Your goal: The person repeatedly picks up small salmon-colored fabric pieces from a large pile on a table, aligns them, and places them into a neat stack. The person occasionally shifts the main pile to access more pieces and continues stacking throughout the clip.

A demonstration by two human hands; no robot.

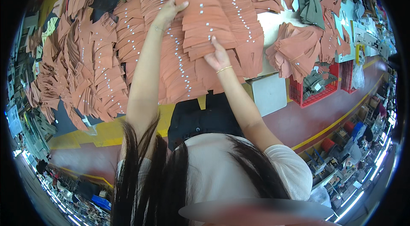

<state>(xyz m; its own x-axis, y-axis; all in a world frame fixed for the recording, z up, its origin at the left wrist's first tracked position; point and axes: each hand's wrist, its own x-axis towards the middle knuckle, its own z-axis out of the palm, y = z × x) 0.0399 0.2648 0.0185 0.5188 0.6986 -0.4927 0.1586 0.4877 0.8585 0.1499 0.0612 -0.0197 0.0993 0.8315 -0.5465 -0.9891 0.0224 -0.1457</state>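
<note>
A fanned bundle of salmon-coloured cut fabric pieces [203,16], each with small white stickers, is between my two hands above the table. My left hand [168,13] grips its upper left edge, thumb on top and fingers mostly hidden. At the bundle's lower right edge, my right hand [218,57] holds it with the thumb over the top piece. Beneath lie long overlapping rows of similar pieces [179,83], stickers running in lines.
More salmon rows [106,68] cover the left side. A loose fanned pile [294,48] lies to the right, near dark green pieces [311,10]. Below the table's right side stand a red crate [314,98] with green pieces and a pale square stool top [268,93].
</note>
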